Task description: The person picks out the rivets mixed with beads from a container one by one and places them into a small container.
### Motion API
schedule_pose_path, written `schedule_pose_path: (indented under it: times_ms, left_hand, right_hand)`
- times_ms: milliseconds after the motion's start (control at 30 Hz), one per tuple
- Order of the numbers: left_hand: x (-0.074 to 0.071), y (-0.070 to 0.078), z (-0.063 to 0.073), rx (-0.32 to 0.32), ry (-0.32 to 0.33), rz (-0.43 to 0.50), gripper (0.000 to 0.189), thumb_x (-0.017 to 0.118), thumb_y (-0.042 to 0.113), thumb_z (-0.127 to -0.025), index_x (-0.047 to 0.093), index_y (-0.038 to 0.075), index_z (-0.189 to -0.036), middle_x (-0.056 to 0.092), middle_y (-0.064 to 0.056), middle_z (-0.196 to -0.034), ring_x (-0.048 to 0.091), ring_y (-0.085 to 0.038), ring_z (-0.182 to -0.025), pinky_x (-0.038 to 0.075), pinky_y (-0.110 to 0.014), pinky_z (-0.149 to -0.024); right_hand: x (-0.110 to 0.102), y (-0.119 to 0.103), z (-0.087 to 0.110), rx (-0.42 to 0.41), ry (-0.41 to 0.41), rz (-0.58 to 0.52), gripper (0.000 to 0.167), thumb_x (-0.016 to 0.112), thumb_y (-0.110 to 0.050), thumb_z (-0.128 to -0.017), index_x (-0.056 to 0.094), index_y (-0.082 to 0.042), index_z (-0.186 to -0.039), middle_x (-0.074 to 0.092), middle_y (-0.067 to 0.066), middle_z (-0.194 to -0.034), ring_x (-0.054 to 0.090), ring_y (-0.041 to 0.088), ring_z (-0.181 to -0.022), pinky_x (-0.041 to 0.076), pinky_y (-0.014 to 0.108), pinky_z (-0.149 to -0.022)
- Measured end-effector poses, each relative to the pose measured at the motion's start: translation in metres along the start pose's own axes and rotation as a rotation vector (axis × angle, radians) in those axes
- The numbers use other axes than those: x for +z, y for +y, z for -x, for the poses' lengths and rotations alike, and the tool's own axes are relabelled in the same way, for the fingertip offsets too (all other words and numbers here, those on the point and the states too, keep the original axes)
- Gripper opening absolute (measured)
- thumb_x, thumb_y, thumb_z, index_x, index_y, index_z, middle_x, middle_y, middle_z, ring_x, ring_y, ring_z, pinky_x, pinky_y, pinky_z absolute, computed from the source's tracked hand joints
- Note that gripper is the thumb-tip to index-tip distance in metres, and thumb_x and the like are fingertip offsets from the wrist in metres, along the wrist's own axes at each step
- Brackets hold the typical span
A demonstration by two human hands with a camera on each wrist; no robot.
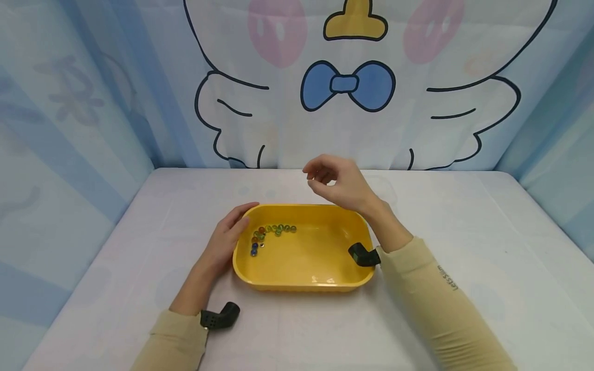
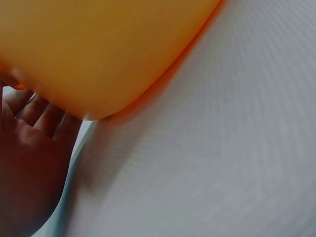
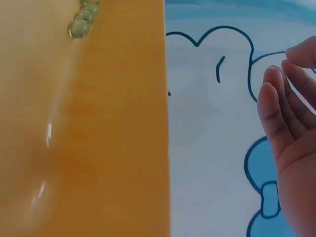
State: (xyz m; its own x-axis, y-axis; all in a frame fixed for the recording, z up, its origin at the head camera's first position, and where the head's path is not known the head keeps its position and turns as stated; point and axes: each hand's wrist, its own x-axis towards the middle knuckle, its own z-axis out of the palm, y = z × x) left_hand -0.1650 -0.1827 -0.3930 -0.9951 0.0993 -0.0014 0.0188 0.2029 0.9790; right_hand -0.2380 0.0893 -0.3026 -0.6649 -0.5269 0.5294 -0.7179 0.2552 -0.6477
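Observation:
A yellow plastic tub (image 1: 306, 263) sits on the white-covered table, with several glass marbles (image 1: 280, 227) inside along its far left part. Most look green or clear; a few are orange and blue. My left hand (image 1: 227, 234) grips the tub's left end, thumb at the rim and fingers along the outer wall. In the left wrist view those fingers (image 2: 49, 116) lie against the tub's outside. Raised above the tub's far edge, my right hand (image 1: 339, 180) has loosely curled fingers, thumb and index close together. No object shows between them.
The white tabletop (image 1: 464, 247) surrounds the tub. Behind it hangs a printed curtain with a blue bow tie (image 1: 344, 85), and blue fabric (image 1: 69, 154) hangs at both sides. A black wrist camera (image 1: 364, 255) overlaps the tub's right end; another (image 1: 220, 315) is on the left wrist.

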Motion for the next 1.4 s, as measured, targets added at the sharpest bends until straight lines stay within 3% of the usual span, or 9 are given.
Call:
schedule_pose_path:
  times_ms: [633,833,1400]
  left_hand:
    - [0.0,0.0,-0.001,0.004,-0.001,-0.027,0.042,0.042,0.026,-0.109,0.046,0.017,-0.15,0.046,-0.003,-0.152,0.039,-0.021,-0.14,0.027,-0.043,-0.118]
    - [0.0,-0.001,-0.001,-0.001,-0.002,-0.024,0.042,0.042,0.026,-0.109,0.046,0.017,-0.15,0.046,-0.003,-0.152,0.039,-0.022,-0.14,0.027,-0.044,-0.118]
    - [0.0,-0.001,-0.001,0.003,-0.001,-0.012,0.042,0.043,0.026,-0.109,0.046,0.017,-0.15,0.046,-0.003,-0.152,0.04,-0.021,-0.14,0.027,-0.043,-0.118]
  right_hand:
    - [0.033,-0.001,-0.002,0.069,-0.11,-0.007,0.017,0.067,-0.002,-0.09,0.069,-0.002,-0.107,0.067,0.003,-0.093,0.06,0.017,-0.078,0.054,0.029,-0.073]
    - [0.042,0.004,-0.001,0.087,-0.194,0.002,0.018,0.066,-0.002,-0.09,0.07,-0.002,-0.107,0.066,0.002,-0.092,0.06,0.016,-0.077,0.055,0.028,-0.074]
    - [0.055,0.017,0.003,0.016,-0.308,-0.079,0.02,0.065,0.001,-0.088,0.068,0.003,-0.108,0.065,0.004,-0.09,0.06,0.015,-0.075,0.055,0.029,-0.07]
